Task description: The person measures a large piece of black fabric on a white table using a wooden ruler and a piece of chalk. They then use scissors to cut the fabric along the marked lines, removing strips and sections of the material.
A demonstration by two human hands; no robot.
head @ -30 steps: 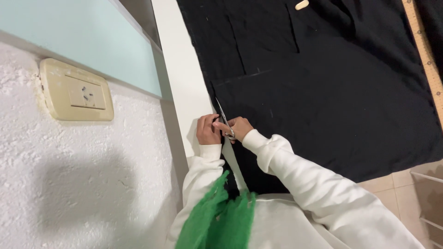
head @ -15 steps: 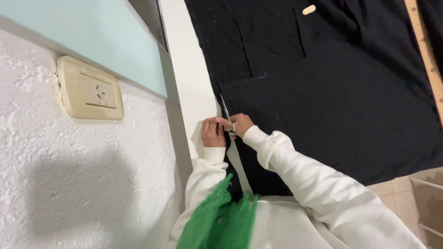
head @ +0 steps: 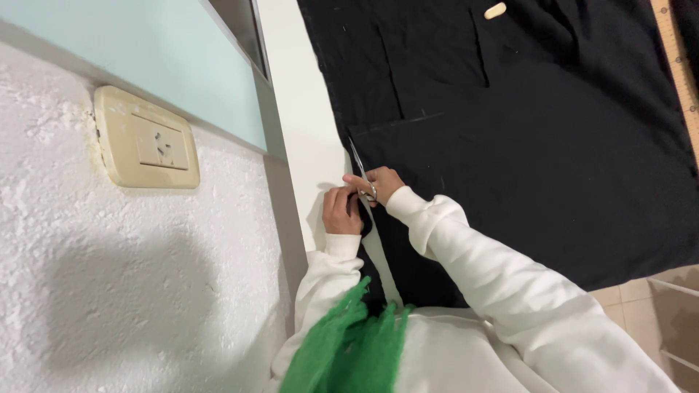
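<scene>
A large black fabric [head: 524, 145] lies spread over a white table [head: 306, 131]. My right hand [head: 384, 185] grips a pair of metal scissors [head: 360, 169], whose blades point away from me along the fabric's left edge. My left hand [head: 341, 210] sits just beside it with curled fingers, holding the narrow cut strip of the fabric at the table edge. Both arms are in white sleeves [head: 480, 276]. A green scarf [head: 342, 342] hangs at my chest.
A small pale object [head: 495, 10] lies on the fabric at the top. A wooden ruler [head: 681, 69] runs along the right side. To the left are a rough white wall [head: 131, 291] with a cream socket plate [head: 145, 142] and a pale blue panel [head: 145, 51]. Tiled floor [head: 648, 313] shows at the lower right.
The scissors and both hands have crept a little further along the fabric's left edge. The view has shifted slightly.
</scene>
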